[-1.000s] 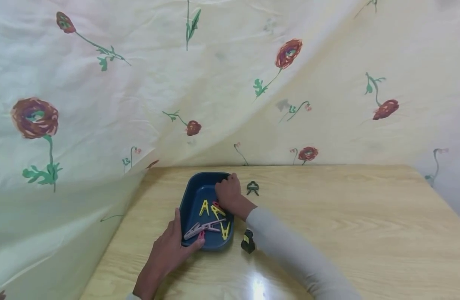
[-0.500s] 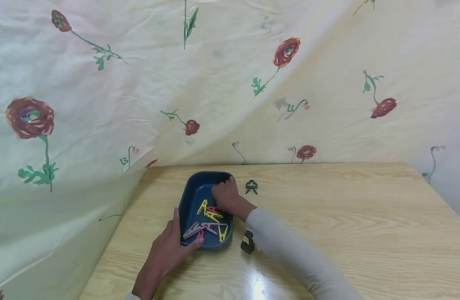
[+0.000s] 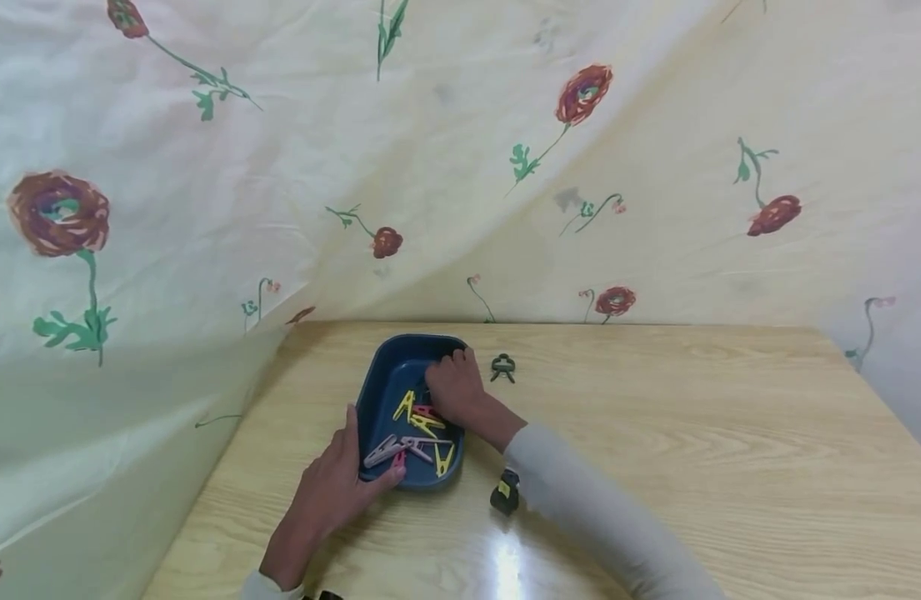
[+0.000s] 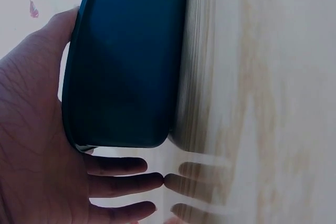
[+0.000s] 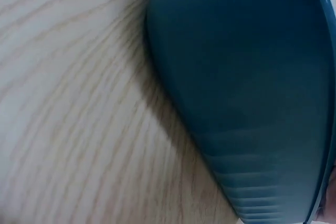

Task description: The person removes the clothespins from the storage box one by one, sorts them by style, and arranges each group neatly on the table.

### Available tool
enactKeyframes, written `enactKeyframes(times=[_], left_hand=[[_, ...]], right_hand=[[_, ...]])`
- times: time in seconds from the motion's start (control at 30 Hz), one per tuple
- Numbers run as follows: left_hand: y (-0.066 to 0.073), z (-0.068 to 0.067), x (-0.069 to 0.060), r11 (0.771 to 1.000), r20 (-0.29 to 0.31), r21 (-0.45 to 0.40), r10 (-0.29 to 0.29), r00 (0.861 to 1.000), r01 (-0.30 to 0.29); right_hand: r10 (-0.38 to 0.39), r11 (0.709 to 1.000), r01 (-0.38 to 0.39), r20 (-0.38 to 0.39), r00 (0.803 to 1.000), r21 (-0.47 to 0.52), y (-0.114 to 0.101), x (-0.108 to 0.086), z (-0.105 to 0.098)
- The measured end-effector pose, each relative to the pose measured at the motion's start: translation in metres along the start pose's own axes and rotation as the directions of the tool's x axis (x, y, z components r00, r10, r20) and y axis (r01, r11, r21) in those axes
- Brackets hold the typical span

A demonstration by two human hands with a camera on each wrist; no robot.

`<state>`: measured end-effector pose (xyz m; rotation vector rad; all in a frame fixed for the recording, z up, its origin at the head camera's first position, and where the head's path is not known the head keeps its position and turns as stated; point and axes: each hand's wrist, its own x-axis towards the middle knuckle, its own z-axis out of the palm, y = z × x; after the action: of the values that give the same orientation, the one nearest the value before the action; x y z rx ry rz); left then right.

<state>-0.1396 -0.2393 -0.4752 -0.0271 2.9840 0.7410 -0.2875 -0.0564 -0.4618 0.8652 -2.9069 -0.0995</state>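
Note:
A deep blue tray (image 3: 409,358) stands on the table with several yellow clothespins (image 3: 404,406), two pale purple clothespins (image 3: 383,451) and pink ones (image 3: 398,458) inside. My left hand (image 3: 332,479) holds the tray's near-left corner, thumb over the rim; the left wrist view shows straight fingers (image 4: 123,185) outside the wall. My right hand (image 3: 457,390) reaches over the right rim into the far right part, fingers curled downward. Something dark shows under its fingertips; what they touch is hidden. The right wrist view mostly shows the tray's outer wall (image 5: 247,93).
A dark green spring clip (image 3: 503,367) lies right of the tray. A small black object with a yellow patch (image 3: 505,492) sits beside the right sleeve (image 3: 603,508). Flowered cloth (image 3: 445,167) hangs behind and left of the wooden table (image 3: 693,417).
My right hand has shifted slightly within the tray. A pink and some yellow clothespins beside it have slid a little leftward and nearer. The left hand keeps its place on the corner.

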Motion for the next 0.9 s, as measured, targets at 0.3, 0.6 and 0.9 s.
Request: enactKeyframes(times=[0.3, 0.6, 0.9], left_hand=[[0.001, -0.002, 0.002, 1.000, 0.013, -0.012, -0.001, 1.000, 0.001], [-0.001, -0.004, 0.002, 1.000, 0.013, -0.017, 0.008, 1.000, -0.007], [-0.001, -0.002, 0.002, 1.000, 0.022, -0.016, 0.003, 1.000, -0.002]], right_hand=[[0.015, 0.993, 0.007, -0.188, 0.982, 0.117, 0.009, -0.010, 0.000], [0.076, 0.818, 0.117, -0.308, 0.948, 0.563, 0.022, -0.019, 0.004], [0.183, 0.704, 0.192, -0.436, 0.881, 0.684, 0.040, -0.033, 0.011]])
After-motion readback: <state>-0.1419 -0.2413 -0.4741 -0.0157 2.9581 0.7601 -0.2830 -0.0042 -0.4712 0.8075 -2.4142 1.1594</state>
